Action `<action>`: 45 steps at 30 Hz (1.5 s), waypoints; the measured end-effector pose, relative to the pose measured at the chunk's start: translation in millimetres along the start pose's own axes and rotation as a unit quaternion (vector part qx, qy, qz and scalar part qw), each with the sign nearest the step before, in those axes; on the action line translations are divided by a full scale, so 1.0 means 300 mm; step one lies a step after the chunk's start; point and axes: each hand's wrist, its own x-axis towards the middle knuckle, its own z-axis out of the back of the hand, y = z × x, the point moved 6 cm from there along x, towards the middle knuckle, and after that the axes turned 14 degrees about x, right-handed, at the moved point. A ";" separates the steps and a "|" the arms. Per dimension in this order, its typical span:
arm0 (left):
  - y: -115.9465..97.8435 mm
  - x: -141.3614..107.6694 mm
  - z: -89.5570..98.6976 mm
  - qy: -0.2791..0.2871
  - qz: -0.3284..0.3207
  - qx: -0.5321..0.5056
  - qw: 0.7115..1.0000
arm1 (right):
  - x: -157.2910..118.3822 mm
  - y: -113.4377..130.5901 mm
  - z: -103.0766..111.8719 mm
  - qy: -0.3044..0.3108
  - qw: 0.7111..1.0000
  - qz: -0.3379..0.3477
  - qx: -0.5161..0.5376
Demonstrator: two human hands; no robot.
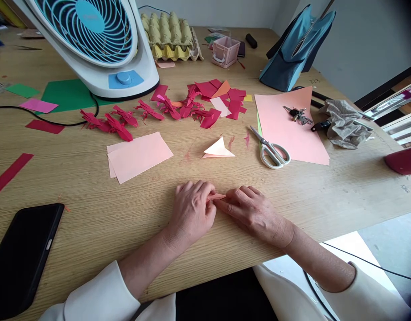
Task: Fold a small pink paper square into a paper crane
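Observation:
Between my two hands is a small folded piece of pink paper (217,196), mostly covered by my fingers. My left hand (194,207) pinches its left end, while my right hand (250,211) grips its right end with fingers curled. Both hands rest at the table's near side. Just beyond them sits another folded pink paper piece (219,148), pointed at the top. Flat pink paper rectangles (140,157) lie overlapped to the left. Scissors (270,151) with white handles lie to the right, their blades toward the back left.
A white fan (132,80) stands at the back left. Red folded paper pieces (120,127) lie scattered across the middle. Keys (298,115) rest on large pink sheets (292,142). A black phone (23,254) lies at left. Egg cartons (168,33) and a blue bag (285,62) stand behind.

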 end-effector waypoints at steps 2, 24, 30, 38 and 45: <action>0.000 -0.001 -0.001 0.001 0.000 0.000 1.000 | 0.003 0.000 -0.001 0.004 1.000 0.000 -0.007; 0.051 -0.031 -0.002 -0.047 -0.057 -0.096 0.993 | -0.048 -0.026 0.037 -0.100 0.990 -0.062 0.078; 0.068 -0.033 0.011 -0.067 -0.047 -0.057 0.995 | 0.015 -0.034 0.045 -0.120 0.974 -0.111 0.156; 0.081 -0.030 0.020 -0.060 -0.071 -0.071 0.993 | 0.115 -0.022 0.022 -0.084 0.960 -0.113 0.240; 0.162 -0.012 0.052 -0.088 0.025 -0.368 0.925 | 0.161 -0.034 0.011 -0.081 0.885 -0.212 0.406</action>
